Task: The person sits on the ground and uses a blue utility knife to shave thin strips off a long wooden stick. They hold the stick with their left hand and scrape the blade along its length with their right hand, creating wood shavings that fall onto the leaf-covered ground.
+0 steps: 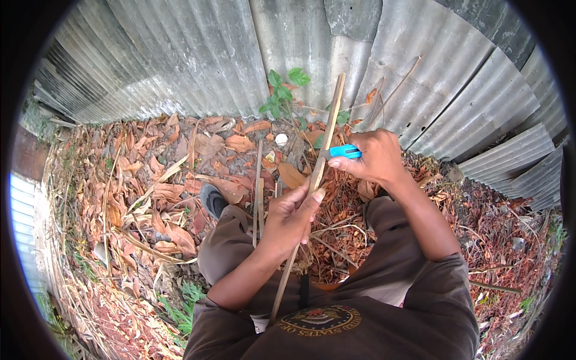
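Steadying: left hand clamps the wooden strip, near centre.
Left thumb: could be cut if uneven pressure skids the blade nearer.
Cutter: blue, clamped in the right hand, farther right, at the strip.

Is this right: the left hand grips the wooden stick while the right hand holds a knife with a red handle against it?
Not quite: the knife handle is blue, not red, as the head view shows. The left hand does grip the wooden stick, and the right hand holds the knife against it.
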Tool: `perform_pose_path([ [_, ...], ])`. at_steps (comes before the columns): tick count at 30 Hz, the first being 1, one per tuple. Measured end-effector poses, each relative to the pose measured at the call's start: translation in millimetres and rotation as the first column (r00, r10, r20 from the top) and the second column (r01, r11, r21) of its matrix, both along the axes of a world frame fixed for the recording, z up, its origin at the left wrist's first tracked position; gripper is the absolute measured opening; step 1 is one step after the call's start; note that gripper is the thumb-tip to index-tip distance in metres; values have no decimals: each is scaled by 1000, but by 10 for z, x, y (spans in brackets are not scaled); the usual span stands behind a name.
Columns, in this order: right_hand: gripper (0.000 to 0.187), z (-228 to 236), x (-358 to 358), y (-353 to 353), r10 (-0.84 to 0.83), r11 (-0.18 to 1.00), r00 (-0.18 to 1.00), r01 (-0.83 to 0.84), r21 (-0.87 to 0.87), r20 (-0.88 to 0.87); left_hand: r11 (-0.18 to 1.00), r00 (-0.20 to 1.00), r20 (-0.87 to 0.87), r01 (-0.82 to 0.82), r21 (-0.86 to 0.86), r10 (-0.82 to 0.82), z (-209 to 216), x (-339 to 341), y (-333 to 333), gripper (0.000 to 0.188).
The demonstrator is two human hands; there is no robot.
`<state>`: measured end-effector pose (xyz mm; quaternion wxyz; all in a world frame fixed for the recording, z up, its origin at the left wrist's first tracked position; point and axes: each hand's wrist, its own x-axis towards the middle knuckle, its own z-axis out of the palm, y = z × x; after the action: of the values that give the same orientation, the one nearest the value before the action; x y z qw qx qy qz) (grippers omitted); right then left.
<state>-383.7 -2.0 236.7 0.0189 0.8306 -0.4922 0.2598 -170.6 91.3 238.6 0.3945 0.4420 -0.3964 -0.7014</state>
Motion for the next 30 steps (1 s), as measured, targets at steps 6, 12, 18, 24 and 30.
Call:
perform_pose_path([
  [6, 67, -10, -170, -203, -150, 984, 989, 150, 95, -7, 1000, 998, 66, 21, 6, -21, -40, -2, 49, 45],
  [12, 66, -11, -16, -33, 22, 1000, 999, -22, 1, 32, 989, 988, 148, -20, -143, 41, -47, 26, 64, 45],
  [18, 66, -60, -18, -162, 56, 982, 997, -47, -181, 46, 985, 989, 140, -30, -171, 54, 12, 5, 81, 43],
  [24, 71, -66, -169, -343, -127, 981, 991, 132, -145, 45, 991, 994, 112, 9, -137, 6, -1, -9, 139, 40],
  [30, 71, -94, -231, -419, -184, 977, 983, 185, -109, 25, 996, 994, 104, 40, -84, -31, 5, -2, 169, 41],
])
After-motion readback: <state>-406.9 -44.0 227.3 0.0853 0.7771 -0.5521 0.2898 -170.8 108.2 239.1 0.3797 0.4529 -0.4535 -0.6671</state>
